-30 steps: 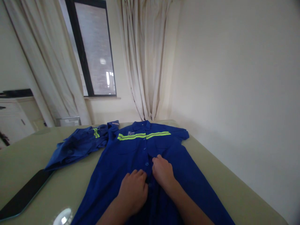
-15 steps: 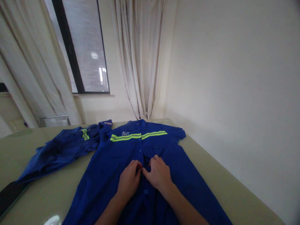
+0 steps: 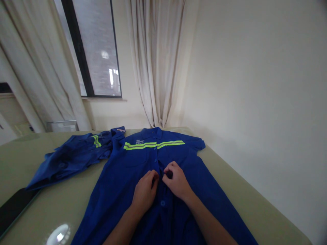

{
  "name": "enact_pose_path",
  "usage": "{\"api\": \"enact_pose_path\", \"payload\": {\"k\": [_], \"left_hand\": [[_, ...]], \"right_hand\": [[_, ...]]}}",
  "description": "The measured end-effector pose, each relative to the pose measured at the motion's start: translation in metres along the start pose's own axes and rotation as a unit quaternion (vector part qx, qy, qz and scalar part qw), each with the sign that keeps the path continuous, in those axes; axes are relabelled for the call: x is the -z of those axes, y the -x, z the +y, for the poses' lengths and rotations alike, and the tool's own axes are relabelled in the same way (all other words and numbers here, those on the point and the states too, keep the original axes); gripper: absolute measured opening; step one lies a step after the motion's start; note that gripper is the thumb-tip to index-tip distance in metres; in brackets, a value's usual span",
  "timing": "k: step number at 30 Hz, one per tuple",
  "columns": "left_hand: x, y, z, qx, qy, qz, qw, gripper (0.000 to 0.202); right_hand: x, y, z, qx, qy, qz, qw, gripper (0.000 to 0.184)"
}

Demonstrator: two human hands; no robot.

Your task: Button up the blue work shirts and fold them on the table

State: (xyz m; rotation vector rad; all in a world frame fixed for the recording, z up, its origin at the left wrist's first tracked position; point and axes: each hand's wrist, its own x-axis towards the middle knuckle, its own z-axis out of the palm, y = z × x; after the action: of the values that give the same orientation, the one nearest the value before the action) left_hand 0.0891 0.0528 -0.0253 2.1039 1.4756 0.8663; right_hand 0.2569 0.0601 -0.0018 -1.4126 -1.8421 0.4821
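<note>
the blue shirt (image 3: 163,214) spreads over the lower centre of the frame. at its front, the left hand (image 3: 146,190) and right hand (image 3: 177,182) curl inward; whether either pinches cloth cannot be told. another blue garment (image 3: 76,154) lies at centre left.

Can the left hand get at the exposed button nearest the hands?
Likely yes: that button lies uncovered on the shirt, close beside the left hand, with nothing visible between them.
</note>
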Motion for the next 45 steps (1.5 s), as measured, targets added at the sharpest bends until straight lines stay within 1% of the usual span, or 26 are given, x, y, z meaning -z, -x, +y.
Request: {"api": "enact_pose_path", "payload": {"k": [2,6,11,14,17,20,24,27,30,33,35,36,38,40,43,45], "left_hand": [[-0.001,0.0,0.0,0.008,0.008,-0.004,1.0,0.016],[-0.005,0.0,-0.003,0.016,0.008,0.002,1.0,0.016],[-0.007,0.0,-0.006,0.024,0.023,0.003,0.999,0.017],[-0.007,0.0,-0.009,0.017,0.04,0.004,0.999,0.017],[-0.008,-0.002,-0.011,0.017,0.045,0.008,0.999,0.016],[-0.007,-0.003,-0.011,0.027,0.054,0.009,0.998,0.015],[-0.004,-0.005,-0.009,0.042,0.07,0.002,0.997,0.019],[-0.002,-0.007,-0.008,0.06,0.081,0.002,0.995,0.024],[-0.001,-0.01,-0.011,0.055,0.109,0.007,0.992,0.023],[0.0,-0.011,-0.011,0.054,0.117,0.01,0.992,0.019],[0.001,-0.009,-0.009,0.052,0.09,-0.001,0.995,0.013],[0.001,-0.007,-0.007,0.04,0.06,-0.006,0.997,0.016],[0.001,-0.004,-0.004,0.002,-0.019,-0.005,1.0,0.024],[0.001,-0.002,-0.001,-0.033,-0.089,0.004,0.996,0.023],[-0.001,-0.003,0.0,-0.042,-0.145,-0.001,0.989,0.022],[-0.003,-0.005,0.0,-0.036,-0.178,-0.008,0.983,0.025]], "right_hand": [[-0.005,0.0,0.004,0.012,-0.038,-0.016,0.999,0.018],[-0.013,0.0,0.009,0.012,-0.037,-0.034,0.999,0.02],[-0.011,0.0,0.008,0.014,-0.035,-0.044,0.998,0.015],[-0.011,-0.001,0.008,0.023,-0.047,-0.039,0.998,0.017],[-0.012,-0.002,0.011,0.004,-0.062,-0.047,0.997,0.019],[-0.012,-0.002,0.011,-0.005,-0.047,-0.055,0.997,0.018],[-0.009,-0.002,0.007,-0.005,0.006,-0.053,0.999,0.015],[-0.008,-0.001,0.006,-0.001,0.027,-0.058,0.998,0.013],[-0.009,-0.001,0.006,0.0,0.028,-0.045,0.999,0.01],[-0.011,-0.003,0.009,-0.021,-0.002,-0.016,1.0,0.006],[-0.015,-0.005,0.013,-0.05,-0.033,-0.015,0.998,0.006],[-0.016,-0.007,0.016,-0.068,-0.049,-0.021,0.996,0.006],[-0.02,-0.01,0.023,-0.103,-0.081,-0.042,0.99,0.007],[-0.022,-0.014,0.032,-0.124,-0.116,-0.067,0.983,0.01],[-0.02,-0.017,0.04,-0.109,-0.148,-0.089,0.979,0.014],[-0.018,-0.018,0.04,-0.086,-0.128,-0.084,0.984,0.021]]}}
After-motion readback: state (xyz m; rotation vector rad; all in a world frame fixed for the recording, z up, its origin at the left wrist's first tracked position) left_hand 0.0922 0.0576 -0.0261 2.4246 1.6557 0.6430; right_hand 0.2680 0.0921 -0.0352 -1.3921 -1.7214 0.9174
